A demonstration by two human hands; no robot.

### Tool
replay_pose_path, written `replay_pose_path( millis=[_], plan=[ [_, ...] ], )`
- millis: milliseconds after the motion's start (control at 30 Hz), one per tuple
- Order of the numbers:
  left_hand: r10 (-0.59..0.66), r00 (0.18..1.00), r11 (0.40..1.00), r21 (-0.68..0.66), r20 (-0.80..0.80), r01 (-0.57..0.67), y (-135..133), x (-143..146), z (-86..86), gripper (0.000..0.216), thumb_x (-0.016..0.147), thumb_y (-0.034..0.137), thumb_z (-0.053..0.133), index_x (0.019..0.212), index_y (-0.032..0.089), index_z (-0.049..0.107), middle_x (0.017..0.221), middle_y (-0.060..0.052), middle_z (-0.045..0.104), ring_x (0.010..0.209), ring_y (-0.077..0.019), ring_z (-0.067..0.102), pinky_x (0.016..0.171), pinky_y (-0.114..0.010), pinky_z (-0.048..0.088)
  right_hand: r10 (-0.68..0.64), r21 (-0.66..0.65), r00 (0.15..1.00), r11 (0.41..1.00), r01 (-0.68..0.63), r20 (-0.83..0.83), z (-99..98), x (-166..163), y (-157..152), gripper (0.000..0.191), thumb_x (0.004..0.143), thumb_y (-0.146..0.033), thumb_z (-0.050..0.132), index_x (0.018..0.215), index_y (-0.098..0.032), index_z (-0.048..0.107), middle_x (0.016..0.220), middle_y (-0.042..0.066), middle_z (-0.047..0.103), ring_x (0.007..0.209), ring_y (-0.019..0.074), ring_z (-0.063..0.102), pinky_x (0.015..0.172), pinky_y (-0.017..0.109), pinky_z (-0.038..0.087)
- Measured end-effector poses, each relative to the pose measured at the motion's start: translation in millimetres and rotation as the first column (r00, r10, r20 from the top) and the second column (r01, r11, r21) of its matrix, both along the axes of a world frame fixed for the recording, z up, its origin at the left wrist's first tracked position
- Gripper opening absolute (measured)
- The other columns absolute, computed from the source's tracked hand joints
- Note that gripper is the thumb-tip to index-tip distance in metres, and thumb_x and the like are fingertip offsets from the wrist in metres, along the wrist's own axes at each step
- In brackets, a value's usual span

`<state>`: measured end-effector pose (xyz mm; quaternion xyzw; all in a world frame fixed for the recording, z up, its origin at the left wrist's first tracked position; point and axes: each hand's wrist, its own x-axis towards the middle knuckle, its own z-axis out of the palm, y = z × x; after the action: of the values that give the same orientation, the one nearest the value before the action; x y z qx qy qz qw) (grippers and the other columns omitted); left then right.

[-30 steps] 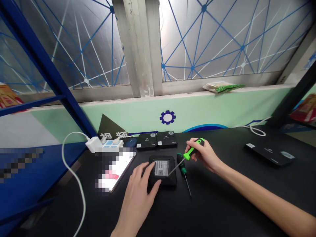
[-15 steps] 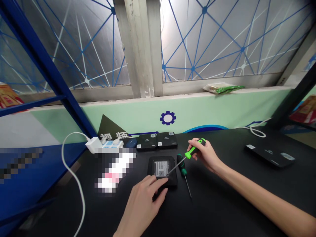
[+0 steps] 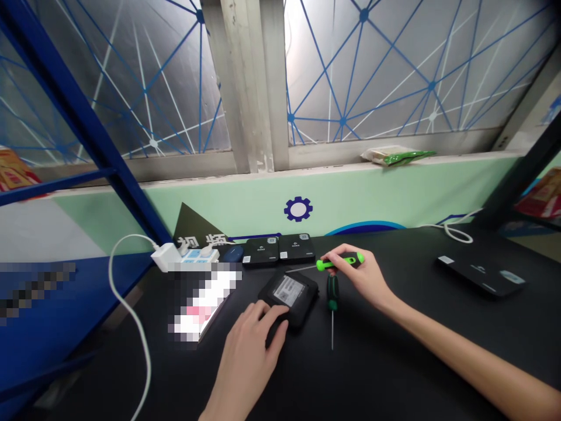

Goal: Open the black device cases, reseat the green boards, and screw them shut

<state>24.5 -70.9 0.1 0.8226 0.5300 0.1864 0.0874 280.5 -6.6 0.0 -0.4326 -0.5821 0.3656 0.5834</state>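
Note:
A black set-top box (image 3: 302, 304) lies turned at an angle on the table, a white printed label on its upper face. My left hand (image 3: 256, 333) grips its near left corner, fingers on top and thumb along the near edge. In my right hand (image 3: 362, 272) is a screwdriver with a bright green and black handle (image 3: 340, 261). Its shaft points left, almost level, and the tip is by the box's far edge; whether it touches cannot be told. A second screwdriver, dark green and black (image 3: 332, 295), lies right of the box, shaft toward me.
Two similar black boxes (image 3: 260, 252) sit side by side at the back, near a blue mouse-like object (image 3: 234, 253) and a white power strip (image 3: 199, 257). A pixelated bright object (image 3: 205, 304) is at left. Another black box (image 3: 480, 275) rests at right on the black table (image 3: 394, 362).
The set-top box has turned clockwise under my left hand. My right hand has swung the screwdriver flatter, its tip leaving the label for the far edge. The loose screwdriver has pivoted.

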Motion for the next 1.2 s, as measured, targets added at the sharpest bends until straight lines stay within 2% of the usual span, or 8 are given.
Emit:
replay_pose_path(
  millis=[200,333,433,600,733,867,1033,1200],
  plan=[
    [0.075,0.997,0.997,-0.018,-0.031,-0.076,6,-8,5.4,0.030,0.101,0.036,0.041,0.114,0.032,0.068,0.117,-0.003,0.061,0.097,-0.0221,0.064,0.076,-0.032,0.052,-0.020,0.000,0.999,1.000,0.020,0.046,6.6,2,0,0.034,0.084,-0.049,0.071,0.081,-0.015,0.069,0.085,0.011,0.075,0.066,0.0200,0.069,0.064,0.032,0.056],
    [0.136,0.988,0.990,-0.016,-0.066,-0.138,15,-10,13.4,0.028,0.099,0.039,0.046,0.108,0.029,0.070,0.129,-0.004,0.061,0.106,-0.0252,0.064,0.084,-0.036,0.052,-0.045,0.019,0.991,0.999,0.043,0.125,14.5,0,3,0.034,0.085,-0.049,0.070,0.079,-0.015,0.068,0.071,0.007,0.072,0.063,0.0201,0.068,0.060,0.030,0.054],
    [0.140,0.987,0.989,-0.035,-0.072,-0.143,20,-7,14.5,0.031,0.099,0.039,0.045,0.120,0.028,0.066,0.122,-0.004,0.066,0.104,-0.0250,0.066,0.088,-0.038,0.052,-0.038,0.041,0.983,0.999,0.031,0.181,22.4,-3,10,0.035,0.087,-0.050,0.068,0.077,-0.016,0.067,0.066,0.006,0.071,0.059,0.0190,0.066,0.056,0.028,0.051],
    [0.139,0.985,0.987,-0.066,-0.106,-0.147,17,-1,7.7,0.039,0.098,0.045,0.048,0.133,0.032,0.060,0.146,-0.005,0.052,0.126,-0.0306,0.056,0.098,-0.045,0.049,-0.038,0.119,0.956,0.993,0.003,0.289,38.4,-12,27,0.039,0.089,-0.052,0.063,0.072,-0.016,0.064,0.062,0.004,0.068,0.053,0.0161,0.059,0.053,0.027,0.047],
    [0.135,0.987,0.987,-0.078,-0.081,-0.142,18,-4,6.4,0.034,0.099,0.037,0.046,0.128,0.032,0.063,0.147,-0.002,0.052,0.130,-0.0276,0.054,0.101,-0.043,0.048,-0.089,0.232,0.951,0.972,0.018,0.296,48.8,-29,41,0.044,0.091,-0.056,0.058,0.068,-0.018,0.056,0.058,0.000,0.060,0.051,0.0141,0.054,0.052,0.026,0.044],
    [0.118,0.992,0.991,-0.059,-0.034,-0.120,20,-9,5.5,0.026,0.097,0.029,0.049,0.117,0.029,0.067,0.143,-0.001,0.058,0.127,-0.0253,0.057,0.098,-0.039,0.051,-0.077,0.267,0.954,0.964,-0.003,0.290,54.5,-48,53,0.048,0.091,-0.061,0.054,0.066,-0.021,0.046,0.056,-0.003,0.048,0.049,0.0127,0.051,0.050,0.025,0.042],
    [0.112,0.994,0.993,-0.025,0.009,-0.112,22,-11,-0.4,0.027,0.097,0.028,0.051,0.121,0.026,0.062,0.139,-0.004,0.060,0.121,-0.0249,0.061,0.096,-0.040,0.052,-0.035,0.285,0.925,0.955,-0.080,0.378,52.5,-59,58,0.047,0.093,-0.062,0.051,0.069,-0.021,0.049,0.058,-0.003,0.047,0.052,0.0131,0.046,0.052,0.027,0.040],
    [0.129,0.992,0.992,-0.008,-0.005,-0.129,22,-13,-4.2,0.039,0.098,0.027,0.048,0.136,0.025,0.053,0.136,-0.006,0.062,0.120,-0.0250,0.062,0.097,-0.040,0.051,0.060,0.246,0.882,0.949,-0.195,0.468,32.5,-57,54,0.033,0.096,-0.052,0.052,0.085,-0.020,0.055,0.062,-0.002,0.054,0.051,0.0130,0.048,0.051,0.026,0.040]
  ],
)
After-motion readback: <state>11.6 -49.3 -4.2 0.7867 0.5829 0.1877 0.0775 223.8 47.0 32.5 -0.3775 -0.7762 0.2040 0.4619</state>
